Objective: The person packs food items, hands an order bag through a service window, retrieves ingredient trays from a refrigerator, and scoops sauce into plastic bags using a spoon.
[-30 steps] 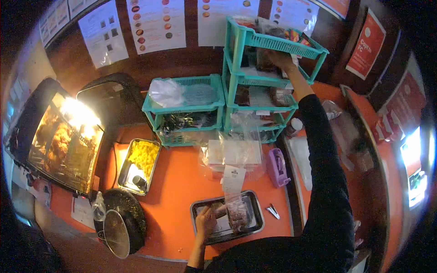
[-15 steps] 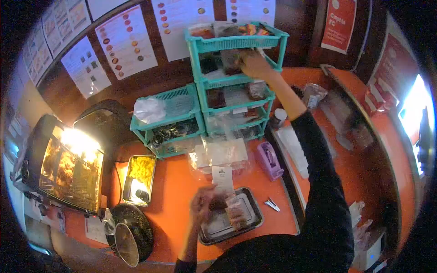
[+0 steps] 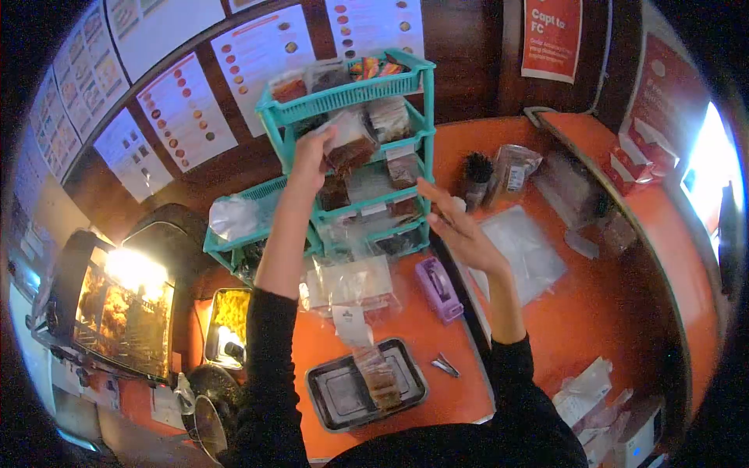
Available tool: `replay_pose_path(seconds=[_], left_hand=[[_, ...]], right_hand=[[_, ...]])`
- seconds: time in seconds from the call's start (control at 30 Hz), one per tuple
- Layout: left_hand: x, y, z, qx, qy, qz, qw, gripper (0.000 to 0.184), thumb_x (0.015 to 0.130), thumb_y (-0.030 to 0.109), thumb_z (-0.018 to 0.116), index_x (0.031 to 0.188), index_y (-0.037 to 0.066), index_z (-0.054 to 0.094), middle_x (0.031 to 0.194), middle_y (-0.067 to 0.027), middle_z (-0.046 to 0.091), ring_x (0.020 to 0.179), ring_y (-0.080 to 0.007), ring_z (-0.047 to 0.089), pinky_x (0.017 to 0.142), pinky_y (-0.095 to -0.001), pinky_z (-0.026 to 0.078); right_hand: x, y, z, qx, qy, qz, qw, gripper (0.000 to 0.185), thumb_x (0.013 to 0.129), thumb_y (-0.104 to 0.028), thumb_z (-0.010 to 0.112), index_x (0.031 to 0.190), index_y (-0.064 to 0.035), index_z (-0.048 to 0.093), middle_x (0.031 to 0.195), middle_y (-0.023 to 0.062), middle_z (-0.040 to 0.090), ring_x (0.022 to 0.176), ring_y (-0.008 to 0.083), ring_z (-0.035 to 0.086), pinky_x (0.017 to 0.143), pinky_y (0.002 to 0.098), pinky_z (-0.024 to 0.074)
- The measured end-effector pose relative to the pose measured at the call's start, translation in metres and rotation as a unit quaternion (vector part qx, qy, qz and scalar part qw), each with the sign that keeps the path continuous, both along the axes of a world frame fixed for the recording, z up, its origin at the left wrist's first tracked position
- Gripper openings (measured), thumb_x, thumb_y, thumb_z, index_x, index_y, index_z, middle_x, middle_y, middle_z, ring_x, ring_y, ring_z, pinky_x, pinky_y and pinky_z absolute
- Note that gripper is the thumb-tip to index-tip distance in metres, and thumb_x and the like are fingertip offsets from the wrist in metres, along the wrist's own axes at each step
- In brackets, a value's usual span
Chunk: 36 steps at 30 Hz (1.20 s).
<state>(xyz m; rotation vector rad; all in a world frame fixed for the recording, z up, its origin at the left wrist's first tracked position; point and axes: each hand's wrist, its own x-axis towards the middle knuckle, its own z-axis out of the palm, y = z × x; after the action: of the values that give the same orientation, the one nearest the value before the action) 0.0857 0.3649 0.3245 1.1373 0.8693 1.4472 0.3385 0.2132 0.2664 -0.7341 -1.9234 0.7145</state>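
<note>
My left hand [image 3: 314, 158] is raised to the teal tiered rack [image 3: 351, 97], its fingers closed on the top of a clear plastic packet [image 3: 353, 148] with dark brown contents. The packet hangs in front of the second tier. To the right of the rack, my right hand [image 3: 464, 234] holds nothing, with its fingers stretched out and apart. Below on the orange counter, a black tray [image 3: 329, 382] carries another clear packet [image 3: 380, 376] with brownish contents. A white printed slip [image 3: 353, 326] lies at the tray's far edge.
A purple tape dispenser [image 3: 439, 288] stands right of the tray, near a small stapler-like metal tool [image 3: 445, 365]. Clear plastic bags [image 3: 519, 253] lie further right. A lit glass warmer [image 3: 125, 308], a tray of yellow food [image 3: 232, 312] and a black pan [image 3: 214, 382] are at left.
My left hand has risen from beside the tray to the rack and grips a packet there. My right hand has come down from the rack's second tier and opened. The view has shifted.
</note>
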Motion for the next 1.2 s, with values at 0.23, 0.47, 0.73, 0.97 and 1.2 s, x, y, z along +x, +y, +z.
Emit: replay_pose_path(seconds=[0.23,0.47,0.73,0.97,1.2], left_hand=[[-0.008,0.099,-0.014,-0.064,-0.093,-0.091,0.99,0.024,0.079,0.014,0.053,0.1,0.002,0.057,0.101,-0.0088,0.06,0.089,-0.0228,0.058,0.08,-0.0389,0.048],[-0.012,0.149,-0.034,-0.016,0.202,-0.016,0.979,0.027,0.078,0.015,0.053,0.103,0.005,0.056,0.099,-0.0055,0.06,0.094,-0.0204,0.055,0.085,-0.0362,0.043],[0.019,0.057,0.004,0.174,0.398,0.108,0.894,0.039,0.073,0.026,0.061,0.103,0.001,0.057,0.105,-0.0145,0.059,0.098,-0.0242,0.052,0.086,-0.0352,0.039],[0.024,-0.065,-0.028,0.319,0.45,0.276,0.787,0.062,0.075,0.034,0.062,0.117,0.002,0.031,0.123,-0.0183,0.032,0.115,-0.0347,0.032,0.096,-0.0435,0.029],[-0.027,-0.261,-0.233,-0.013,0.454,0.012,0.891,0.019,0.073,0.016,0.064,0.085,0.003,0.059,0.079,-0.0119,0.058,0.075,-0.024,0.059,0.068,-0.0347,0.047]], right_hand=[[0.004,0.002,-0.028,-0.077,0.107,0.056,0.99,0.046,0.092,-0.02,0.043,0.133,-0.0042,0.029,0.134,0.0101,0.036,0.127,0.0192,0.028,0.104,0.0313,0.0202],[0.0,-0.001,-0.028,-0.125,0.146,0.06,0.98,0.042,0.092,-0.019,0.042,0.131,-0.0035,0.034,0.133,0.0104,0.037,0.124,0.0187,0.032,0.103,0.0315,0.0234],[0.011,-0.007,-0.046,-0.089,0.109,0.006,0.99,0.037,0.092,-0.023,0.043,0.124,-0.005,0.044,0.123,0.0085,0.048,0.117,0.0182,0.041,0.099,0.0298,0.0296],[-0.014,-0.06,-0.113,-0.28,0.006,0.003,0.96,0.022,0.085,-0.018,0.052,0.101,-0.0053,0.061,0.09,0.0044,0.061,0.086,0.0138,0.055,0.075,0.0278,0.0427],[-0.073,-0.159,-0.259,-0.27,-0.171,0.056,0.946,0.055,0.065,-0.013,0.068,0.115,-0.0056,0.047,0.111,0.0195,0.05,0.104,0.0335,0.049,0.089,0.0396,0.0393]])
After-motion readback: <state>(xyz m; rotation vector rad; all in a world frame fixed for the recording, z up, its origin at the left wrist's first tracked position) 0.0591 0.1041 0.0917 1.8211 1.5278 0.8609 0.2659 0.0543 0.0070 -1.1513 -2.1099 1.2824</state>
